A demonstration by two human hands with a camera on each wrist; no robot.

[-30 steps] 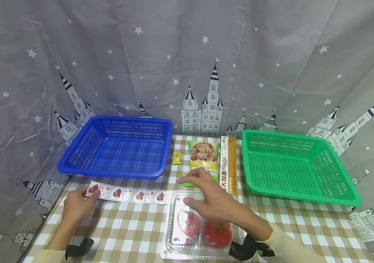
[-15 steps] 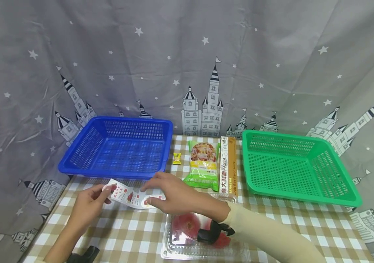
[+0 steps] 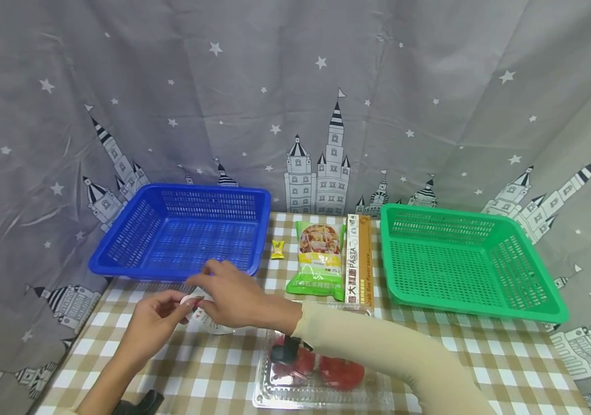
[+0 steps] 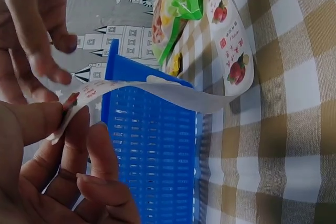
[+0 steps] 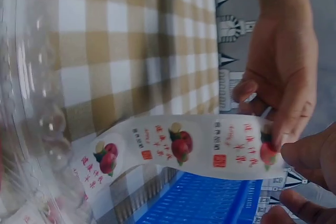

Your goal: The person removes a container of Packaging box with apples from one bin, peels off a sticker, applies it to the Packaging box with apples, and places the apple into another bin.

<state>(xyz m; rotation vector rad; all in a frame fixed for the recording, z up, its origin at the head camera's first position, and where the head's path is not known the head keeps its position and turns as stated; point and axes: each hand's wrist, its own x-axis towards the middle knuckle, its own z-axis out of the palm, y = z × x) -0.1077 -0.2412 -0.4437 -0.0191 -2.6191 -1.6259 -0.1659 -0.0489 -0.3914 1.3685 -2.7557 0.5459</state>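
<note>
My left hand (image 3: 151, 327) pinches one end of a white strip of stickers (image 5: 202, 148) between thumb and fingers. Red fruit pictures and red lettering repeat along the strip. In the left wrist view, the sticker strip (image 4: 173, 97) sags from the pinch and curves down to the checked cloth. My right hand (image 3: 235, 298) reaches across from the right, its loosely bent fingers right at the held end. At the strip's far end lies a clear plastic box (image 3: 321, 397) with red round fruits inside, partly covered by my right forearm.
Behind the hands stands a blue basket (image 3: 186, 274); a green basket (image 3: 474, 311) is at the right. Between them lie a small yellow packet (image 3: 277, 249), a green food bag (image 3: 318, 274) and a long pasta box (image 3: 358, 259). A grey curtain hangs behind.
My left hand has lifted the strip's end off the cloth and carried it rightward. My right hand has moved left from over the plastic box to the held end.
</note>
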